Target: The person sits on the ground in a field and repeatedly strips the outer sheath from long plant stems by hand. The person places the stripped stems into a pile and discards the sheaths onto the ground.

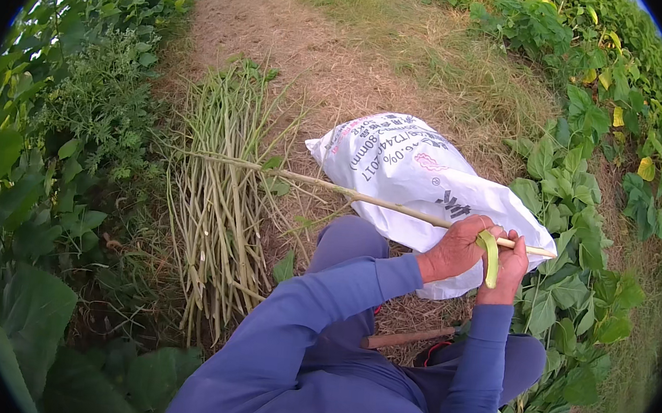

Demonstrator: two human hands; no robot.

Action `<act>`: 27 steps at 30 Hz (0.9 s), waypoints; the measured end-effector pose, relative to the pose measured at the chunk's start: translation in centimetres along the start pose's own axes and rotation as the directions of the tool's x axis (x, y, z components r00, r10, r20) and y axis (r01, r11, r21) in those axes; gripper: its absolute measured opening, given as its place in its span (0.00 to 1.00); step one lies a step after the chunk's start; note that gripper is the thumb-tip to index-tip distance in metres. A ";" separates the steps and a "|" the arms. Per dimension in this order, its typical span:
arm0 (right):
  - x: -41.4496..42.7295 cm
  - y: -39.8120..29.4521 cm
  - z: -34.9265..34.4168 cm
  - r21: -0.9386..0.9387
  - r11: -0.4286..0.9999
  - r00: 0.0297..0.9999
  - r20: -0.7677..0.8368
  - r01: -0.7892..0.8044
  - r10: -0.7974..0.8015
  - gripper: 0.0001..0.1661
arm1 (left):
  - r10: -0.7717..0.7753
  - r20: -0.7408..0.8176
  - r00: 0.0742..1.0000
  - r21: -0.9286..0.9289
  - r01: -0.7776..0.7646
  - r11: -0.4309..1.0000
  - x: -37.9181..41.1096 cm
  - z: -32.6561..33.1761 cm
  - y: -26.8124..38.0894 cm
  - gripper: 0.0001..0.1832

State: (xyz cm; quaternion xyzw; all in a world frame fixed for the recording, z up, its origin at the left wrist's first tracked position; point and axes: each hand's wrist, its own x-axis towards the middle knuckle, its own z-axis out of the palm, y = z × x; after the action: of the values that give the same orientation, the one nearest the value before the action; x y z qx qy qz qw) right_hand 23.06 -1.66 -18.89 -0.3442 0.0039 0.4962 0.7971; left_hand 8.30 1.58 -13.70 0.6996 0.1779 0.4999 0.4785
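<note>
A long plant stalk (379,201) runs from the left across to the right in front of my body. My left hand (457,247) is closed around it near its thick end. Right beside it, my right hand (507,270) pinches the stalk close to the pale, stripped tip (540,251). A curled strip of green bark (489,263) hangs between the two hands; which fingers hold it is hidden. Behind the stalk and my hands lies a white woven sack (413,155) that bears printing and looks bulky.
To the left lies a pile of cut stalks (219,214) on dry grass. A wooden handle (408,337) rests on the ground between my legs. Leafy plants (568,289) border the right side, and taller growth (102,95) stands left. A dirt path (264,27) leads away.
</note>
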 end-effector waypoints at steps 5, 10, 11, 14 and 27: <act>0.4 -0.2 3.2 0.157 0.986 0.998 -0.030 0.062 -0.058 0.15 | -0.067 -0.024 0.997 -0.128 0.063 0.990 0.7 0.7 -0.4 0.06; -2.4 0.5 8.0 -0.026 0.978 0.977 -0.052 0.207 -0.209 0.18 | -0.073 -0.017 0.997 -0.130 0.070 0.989 1.2 -0.1 0.9 0.07; -1.1 0.4 7.4 0.002 0.982 0.982 -0.039 0.186 -0.186 0.18 | -0.057 -0.037 0.998 -0.117 0.053 0.992 1.2 -0.2 0.9 0.08; 2.6 -0.9 6.1 0.095 0.985 0.987 -0.075 0.147 -0.141 0.19 | -0.095 0.041 0.995 0.045 0.093 0.995 0.7 -1.9 2.5 0.10; 9.5 -19.5 2.4 0.058 0.907 0.908 -0.067 0.417 -0.413 0.20 | -0.114 -0.858 0.500 0.259 0.613 0.746 -19.7 -37.2 10.3 0.22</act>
State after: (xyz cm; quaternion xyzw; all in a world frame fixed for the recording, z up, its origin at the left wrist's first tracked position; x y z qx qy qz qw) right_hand 42.51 1.85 -9.74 -0.3219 -0.0306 0.3055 0.8956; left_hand -35.05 0.63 -13.79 0.4438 0.6546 0.5677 0.2285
